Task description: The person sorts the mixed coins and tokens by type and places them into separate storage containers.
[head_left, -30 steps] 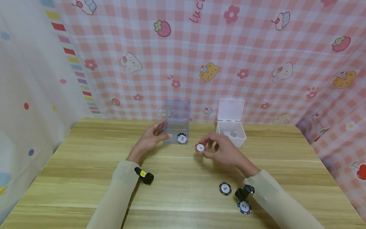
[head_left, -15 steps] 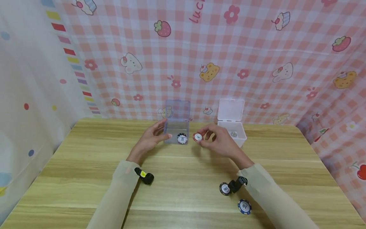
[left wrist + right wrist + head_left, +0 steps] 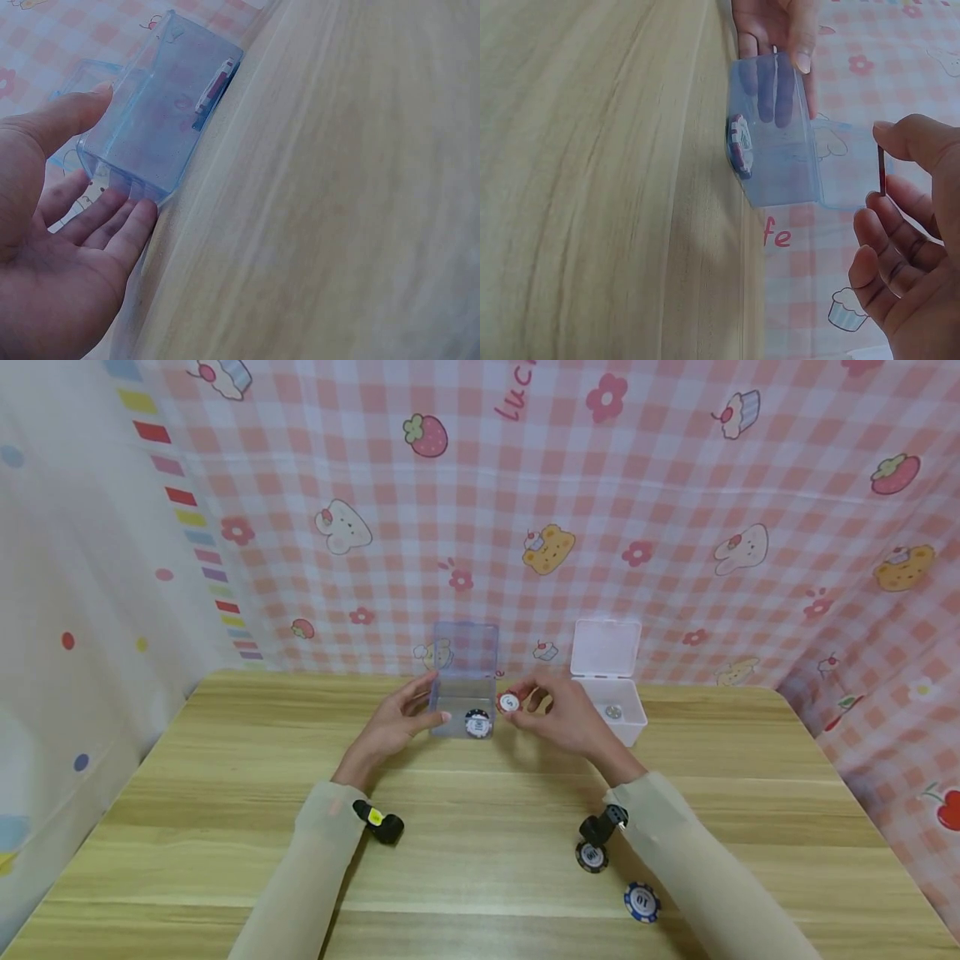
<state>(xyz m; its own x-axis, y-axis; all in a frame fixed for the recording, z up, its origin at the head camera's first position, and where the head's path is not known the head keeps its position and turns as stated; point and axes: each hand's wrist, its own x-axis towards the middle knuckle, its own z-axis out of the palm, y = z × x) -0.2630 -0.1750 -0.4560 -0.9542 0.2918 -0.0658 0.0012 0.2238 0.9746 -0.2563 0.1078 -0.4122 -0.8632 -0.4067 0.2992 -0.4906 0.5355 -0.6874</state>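
Observation:
A clear bluish plastic box (image 3: 453,728) stands at the table's back with its lid raised. Inside lies a black-and-white poker chip (image 3: 477,724) marked 100. My left hand (image 3: 392,723) rests its nearly straight fingers on the box's left outer wall, thumb extended over the rim. In the left wrist view those fingers (image 3: 135,229) touch the plastic. Between thumb and fingertips my right hand (image 3: 562,718) pinches a red poker chip (image 3: 509,702) marked 5, close beside the box's right rim. In the right wrist view this chip (image 3: 881,171) shows edge-on.
To the right stands a white box (image 3: 632,717) with its lid up and a small silvery round piece (image 3: 613,712) inside. A black 100 chip (image 3: 592,857) and a blue 10 chip (image 3: 642,902) lie near the right forearm on the wooden table (image 3: 465,868).
My right hand has moved left and farther back, bringing the red poker chip to the clear box's right side. The left hand has stayed in place.

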